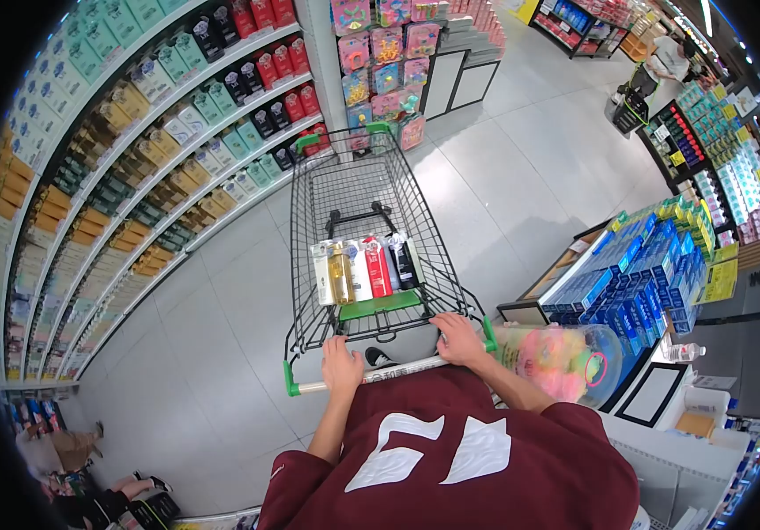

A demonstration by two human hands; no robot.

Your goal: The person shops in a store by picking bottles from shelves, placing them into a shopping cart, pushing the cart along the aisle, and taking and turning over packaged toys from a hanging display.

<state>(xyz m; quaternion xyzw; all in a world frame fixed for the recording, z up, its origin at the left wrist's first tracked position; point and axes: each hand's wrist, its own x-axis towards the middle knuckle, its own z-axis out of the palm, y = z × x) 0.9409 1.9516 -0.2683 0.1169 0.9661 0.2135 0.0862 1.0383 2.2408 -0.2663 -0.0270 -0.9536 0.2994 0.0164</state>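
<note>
A wire shopping cart (433, 256) with green corner pieces stands in front of me. My left hand (342, 364) is closed over the left part of its handle (402, 367). Further right, my right hand (461, 339) grips the same bar near the green end piece. In the near part of the basket stands a row of several bottles: a gold bottle (340, 278), a red bottle (376, 268) and a black bottle (403, 262), with pale ones among them. Just behind the row is a green seat flap (380, 306). The undersides of my fingers are hidden.
Long shelves of bottles (159, 132) line the left side. Hanging colourful packs (386, 49) are ahead. Stacked blue boxes (636, 269) and a clear bag of pink items (552, 358) are close on the right. A person (667, 60) stands by another cart (631, 106); more people are lower left.
</note>
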